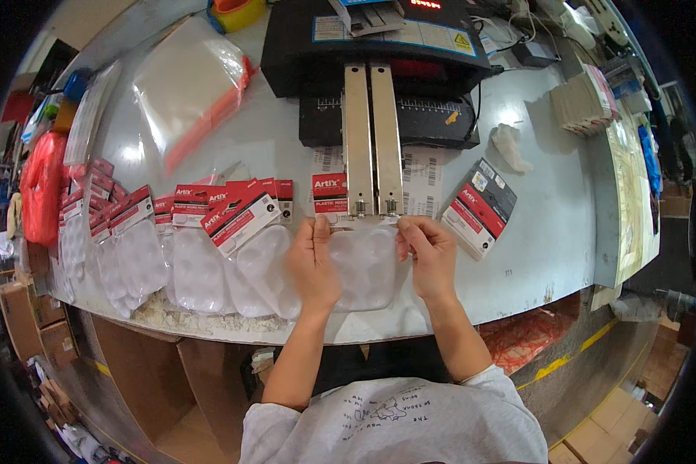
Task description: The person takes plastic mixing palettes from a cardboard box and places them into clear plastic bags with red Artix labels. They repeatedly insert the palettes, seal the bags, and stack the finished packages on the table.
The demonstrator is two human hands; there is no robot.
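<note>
A white plastic palette (361, 271) with rounded wells, seemingly in a clear bag, lies flat near the table's front edge. My left hand (315, 267) is closed on its upper left corner, fingers pinched. My right hand (428, 259) pinches the upper right corner between thumb and fingers. The palette's top edge meets the ends of two parallel metal bars (357, 139), which reach toward me from a black machine (379, 58). Under the bars, a red and white header card (329, 189) is partly hidden.
Several bagged palettes with header cards (243, 216) overlap on the left. Clear bags (182, 77) lie behind them. To the right are a card stack (479, 209), a crumpled clear plastic piece (510, 147) and another stack (584, 104) by a raised side panel. Barcode label sheets (423, 182) lie under the bars.
</note>
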